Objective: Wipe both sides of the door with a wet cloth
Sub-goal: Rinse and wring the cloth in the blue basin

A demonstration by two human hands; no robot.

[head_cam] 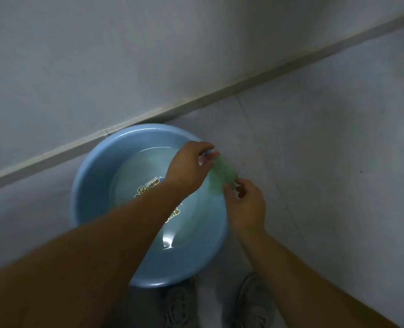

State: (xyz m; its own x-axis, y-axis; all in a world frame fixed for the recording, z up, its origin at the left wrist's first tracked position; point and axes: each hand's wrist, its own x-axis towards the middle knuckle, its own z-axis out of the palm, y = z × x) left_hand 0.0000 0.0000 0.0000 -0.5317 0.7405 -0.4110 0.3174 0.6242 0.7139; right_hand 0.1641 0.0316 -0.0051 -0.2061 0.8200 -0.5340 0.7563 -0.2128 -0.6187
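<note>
A green cloth (221, 177), blurred by motion, hangs over the right rim of a round blue basin (94, 176) that stands on the floor with water in it. My left hand (189, 169) pinches the cloth's upper end above the basin. My right hand (246, 204) pinches its lower end just right of the rim. No door is in view.
The basin stands against a white wall (125, 55) with a pale skirting strip (172, 107). Grey tiled floor (326, 162) stretches to the right. My two grey shoes (253, 301) stand just below the basin.
</note>
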